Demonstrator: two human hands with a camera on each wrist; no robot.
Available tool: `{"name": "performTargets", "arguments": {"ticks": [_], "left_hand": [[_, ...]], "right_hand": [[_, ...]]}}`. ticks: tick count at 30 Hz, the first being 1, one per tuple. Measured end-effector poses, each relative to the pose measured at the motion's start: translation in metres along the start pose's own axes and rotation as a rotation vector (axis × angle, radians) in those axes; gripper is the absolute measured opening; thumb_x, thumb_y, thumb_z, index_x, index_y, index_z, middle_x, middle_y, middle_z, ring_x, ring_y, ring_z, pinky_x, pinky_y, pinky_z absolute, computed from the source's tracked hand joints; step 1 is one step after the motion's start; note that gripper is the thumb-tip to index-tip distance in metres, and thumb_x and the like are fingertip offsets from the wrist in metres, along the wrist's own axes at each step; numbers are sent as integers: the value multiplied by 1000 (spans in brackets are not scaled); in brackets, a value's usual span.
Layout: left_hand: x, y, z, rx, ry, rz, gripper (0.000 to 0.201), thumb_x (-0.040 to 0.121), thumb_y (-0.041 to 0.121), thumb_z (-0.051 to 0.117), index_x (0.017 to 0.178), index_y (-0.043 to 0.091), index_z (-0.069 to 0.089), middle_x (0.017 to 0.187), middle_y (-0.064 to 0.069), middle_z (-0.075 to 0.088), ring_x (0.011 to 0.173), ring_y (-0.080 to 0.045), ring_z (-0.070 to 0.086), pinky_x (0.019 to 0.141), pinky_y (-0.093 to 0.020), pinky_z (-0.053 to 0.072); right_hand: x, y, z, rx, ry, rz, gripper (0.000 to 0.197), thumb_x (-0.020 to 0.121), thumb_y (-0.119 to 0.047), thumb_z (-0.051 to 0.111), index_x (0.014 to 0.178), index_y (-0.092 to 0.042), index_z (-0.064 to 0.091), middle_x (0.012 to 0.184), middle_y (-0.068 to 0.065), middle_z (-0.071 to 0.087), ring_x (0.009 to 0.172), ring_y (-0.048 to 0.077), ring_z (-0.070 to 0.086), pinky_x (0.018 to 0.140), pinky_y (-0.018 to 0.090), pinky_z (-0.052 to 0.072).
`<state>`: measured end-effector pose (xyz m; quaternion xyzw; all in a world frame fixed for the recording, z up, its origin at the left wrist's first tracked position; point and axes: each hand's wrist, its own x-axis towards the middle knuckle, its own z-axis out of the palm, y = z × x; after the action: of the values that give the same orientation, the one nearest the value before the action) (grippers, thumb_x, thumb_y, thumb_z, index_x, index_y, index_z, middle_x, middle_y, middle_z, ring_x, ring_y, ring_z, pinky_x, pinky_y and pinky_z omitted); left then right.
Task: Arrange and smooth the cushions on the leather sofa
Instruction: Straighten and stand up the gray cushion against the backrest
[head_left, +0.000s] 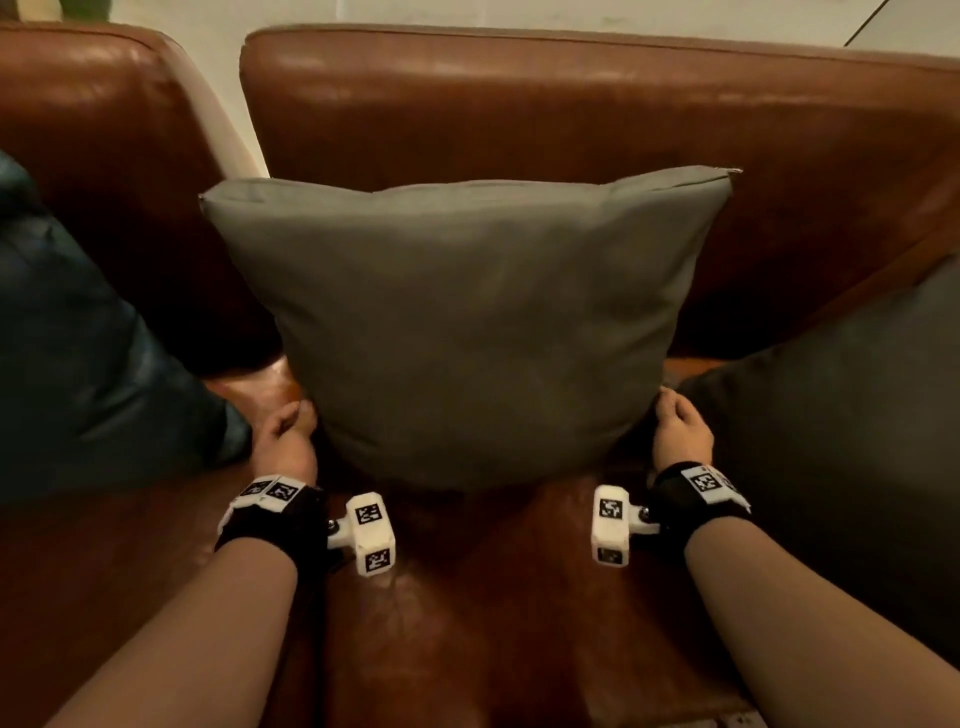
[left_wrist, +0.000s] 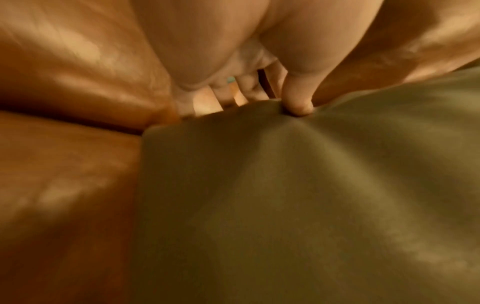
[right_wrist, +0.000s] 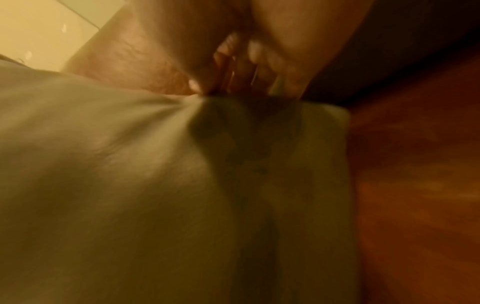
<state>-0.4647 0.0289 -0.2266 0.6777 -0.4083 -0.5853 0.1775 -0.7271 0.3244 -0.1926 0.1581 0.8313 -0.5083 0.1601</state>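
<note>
While dark cushions (head_left: 88, 358) flank it, hands grip grey cushion (head_left: 467, 322).

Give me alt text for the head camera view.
Two hands, the left hand and the right hand, grip the lower corners of a grey cushion upright against a brown leather sofa, with darker cushions at either side.

Head view: dim warm indoor light, sharp enough. Soft glare streaks on sofa (head_left: 571, 93) backrest leather across top of frame – light seems to come from above. Deep shadow in lower corners and under grey cushion (head_left: 467, 322). Wide-angle bending visible at edges. Both wrist views: strong orange cast, heavy blur, nothing in crisp focus – fabric folds smeared. Right wrist view darkest at upper right, pale bright patch at upper left.
</note>
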Motion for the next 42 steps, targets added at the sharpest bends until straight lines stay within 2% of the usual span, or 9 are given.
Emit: {"name": "performTargets", "arguments": {"ticks": [2, 5, 12, 19, 23, 27, 31, 34, 42], "left_hand": [[7, -12, -7, 39, -46, 2, 29, 84, 34, 59, 112, 36, 66, 105, -9, 68, 95, -29, 64, 79, -40, 49], [15, -40, -13, 316, -86, 12, 37, 96, 14, 46, 132, 21, 55, 123, -24, 61, 111, -44, 58, 93, -49, 46], [12, -51, -10, 431, 36, 58, 12, 94, 21, 57, 97, 13, 47, 103, -19, 61, 95, -31, 57, 83, -35, 39], [-17, -24, -5, 432, 111, 190, 33, 92, 9, 52, 125, 6, 45, 128, -21, 53, 118, -39, 52, 97, -38, 40], [-58, 47, -12, 478, 198, 835, 43, 87, 13, 55, 128, 5, 44, 134, -22, 42, 125, -36, 41, 109, -42, 32], [-99, 145, 13, 681, 69, 1339, 47, 88, 27, 55, 130, 10, 43, 137, -14, 41, 129, -30, 37, 109, -42, 27], [-86, 210, 65, 1103, -69, 1328, 54, 92, 48, 34, 137, 19, 40, 140, -5, 47, 133, -28, 39, 116, -50, 20], [-71, 223, 78, 1375, -139, 1247, 53, 93, 57, 27, 125, 20, 49, 125, -5, 60, 120, -27, 50, 109, -48, 31], [-68, 224, 81, 1292, -153, 1262, 37, 92, 56, 43, 104, 23, 51, 104, -1, 62, 100, -26, 57, 89, -43, 38]], "right_hand": [[-2, 15, -4, -18, -75, 68, 31, 98, -18, 44, 99, -39, 67, 120, 8, 65, 105, 23, 60, 96, 41, 48], [-7, 27, -2, -161, -164, 131, 34, 99, -17, 44, 127, -28, 60, 129, 15, 61, 108, 27, 58, 98, 39, 43], [-3, 20, 2, -371, 26, 19, 31, 95, -30, 56, 117, -8, 61, 111, 14, 66, 107, 32, 60, 82, 31, 39], [-13, 2, 1, -364, 103, 25, 30, 94, -28, 57, 122, -17, 57, 118, 9, 65, 110, 31, 59, 86, 33, 42], [-31, -83, -15, -258, 129, -495, 34, 91, -24, 59, 123, -17, 53, 124, 7, 56, 117, 23, 52, 99, 36, 42], [-68, -189, 10, -400, -128, -1059, 31, 90, -28, 58, 119, -18, 55, 124, 6, 50, 119, 20, 42, 97, 23, 30], [-67, -235, 84, -907, -377, -1197, 60, 93, -56, 44, 139, -18, 44, 135, 8, 49, 127, 27, 43, 108, 38, 32], [-56, -237, 111, -1190, -373, -1118, 66, 91, -68, 33, 128, -15, 50, 125, 10, 57, 117, 30, 51, 97, 43, 37], [-43, -233, 102, -1139, -346, -1238, 50, 94, -62, 35, 110, -19, 55, 110, 5, 61, 105, 27, 55, 89, 41, 38]]}}
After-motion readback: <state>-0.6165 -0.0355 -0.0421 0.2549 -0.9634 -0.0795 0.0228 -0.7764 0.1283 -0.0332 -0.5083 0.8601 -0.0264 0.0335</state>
